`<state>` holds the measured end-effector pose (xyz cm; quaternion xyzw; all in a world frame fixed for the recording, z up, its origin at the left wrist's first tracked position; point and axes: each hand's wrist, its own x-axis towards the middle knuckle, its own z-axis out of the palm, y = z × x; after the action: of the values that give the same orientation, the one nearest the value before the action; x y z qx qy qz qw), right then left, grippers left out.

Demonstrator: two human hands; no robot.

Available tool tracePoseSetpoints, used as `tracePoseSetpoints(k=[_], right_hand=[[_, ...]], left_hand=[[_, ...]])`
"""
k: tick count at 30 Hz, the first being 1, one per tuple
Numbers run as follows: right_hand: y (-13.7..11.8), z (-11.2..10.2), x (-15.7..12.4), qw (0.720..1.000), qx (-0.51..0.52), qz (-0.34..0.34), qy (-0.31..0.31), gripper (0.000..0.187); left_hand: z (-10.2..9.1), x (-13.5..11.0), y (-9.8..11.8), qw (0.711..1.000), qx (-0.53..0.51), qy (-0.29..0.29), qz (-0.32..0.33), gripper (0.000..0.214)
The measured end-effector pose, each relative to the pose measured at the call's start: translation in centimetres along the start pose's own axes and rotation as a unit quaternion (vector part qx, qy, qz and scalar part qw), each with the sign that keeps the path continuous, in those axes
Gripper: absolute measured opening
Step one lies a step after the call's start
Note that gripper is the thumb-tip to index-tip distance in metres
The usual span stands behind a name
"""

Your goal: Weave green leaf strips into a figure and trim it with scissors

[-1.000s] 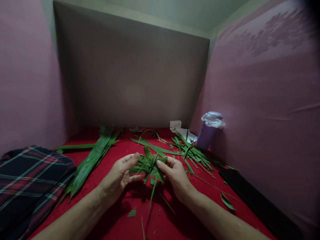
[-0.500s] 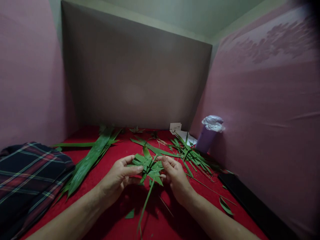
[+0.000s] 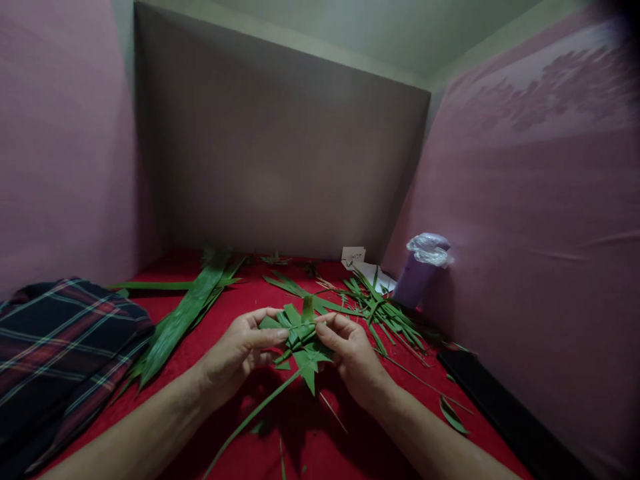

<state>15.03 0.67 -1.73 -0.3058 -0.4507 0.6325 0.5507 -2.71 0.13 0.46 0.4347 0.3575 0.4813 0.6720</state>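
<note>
Leaf piece [image 3: 297, 333], one, green and folded into pointed flaps, held at lower centre of the frame between two bare hands. Left hand [image 3: 235, 353] closed on its left edge, thumb on top and fingers curled beneath. Right hand [image 3: 355, 353] pinched narrowly on its right edge, thumb and forefinger pressed together on the folds. So the leaf piece sits squarely between the two grips, touching both, raised just above the red tabletop [image 3: 320, 443]. One short stub standing upright at the top of the piece. One long strip [image 3: 250, 417] trailing from its underside down towards the lower left, beside the left forearm.

Left of centre: one bundle of long broad leaves [image 3: 180, 320], lying flat, well apart from the hands. Right of centre: one loose pile [image 3: 387, 310] of many thin cut strips, too tangled to count, near the right hand. Far left: one dark plaid cloth [image 3: 60, 340], folded. Right of the pile, against the pink wall: one purple cup [image 3: 417, 277] topped with crumpled plastic. Behind the pile: one small white card [image 3: 353, 255]. Lower right: one single leaf scrap [image 3: 453, 415], beside one dark bar [image 3: 505, 407] along the wall.
</note>
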Motion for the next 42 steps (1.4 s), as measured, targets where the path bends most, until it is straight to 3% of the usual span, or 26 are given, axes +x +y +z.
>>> tracePoseSetpoints(k=[5,9,11,13,18,22,24,28,36,42], right_hand=[[0.2,0.0,0.2,0.999,0.027,-0.009,0.038,0.023],[-0.2,0.2,0.2,0.996,0.047,-0.02,0.071,0.027],[-0.4,0.3,0.0,0.994,0.056,-0.022,0.088,0.028],[-0.5,0.5,-0.1,0.992,0.07,-0.021,0.105,0.029],[0.0,0.5,-0.2,0.986,0.084,-0.045,0.134,0.033],[0.4,0.5,-0.1,0.985,0.078,-0.055,0.144,0.032],[0.4,0.6,-0.2,0.984,0.078,-0.059,0.151,0.031],[0.6,1.0,-0.4,0.982,0.083,-0.055,0.158,0.031],[1.4,1.3,-0.7,0.991,0.061,-0.056,0.103,0.025],[1.3,1.4,-1.2,0.998,0.059,-0.013,0.03,0.019]], left_hand=[[0.4,0.1,0.5,0.999,-0.032,0.02,-0.001,0.023],[0.0,0.6,0.5,0.993,-0.08,0.085,-0.009,0.015],[-0.3,0.8,0.2,0.992,-0.054,0.111,-0.01,0.01],[-0.3,0.7,-0.4,0.994,-0.017,0.11,-0.021,0.021],[0.8,-0.1,-1.2,0.999,-0.03,-0.031,-0.019,0.044],[1.6,-0.3,-1.0,0.994,-0.051,-0.091,-0.016,0.055],[1.8,-0.4,-0.7,0.993,-0.06,-0.1,-0.007,0.049],[1.7,-0.5,-0.8,0.997,-0.072,-0.038,-0.002,0.021],[1.5,-0.2,-1.4,0.995,-0.083,0.059,0.024,0.015],[1.6,-0.6,-0.4,0.992,-0.102,0.058,0.047,0.008]])
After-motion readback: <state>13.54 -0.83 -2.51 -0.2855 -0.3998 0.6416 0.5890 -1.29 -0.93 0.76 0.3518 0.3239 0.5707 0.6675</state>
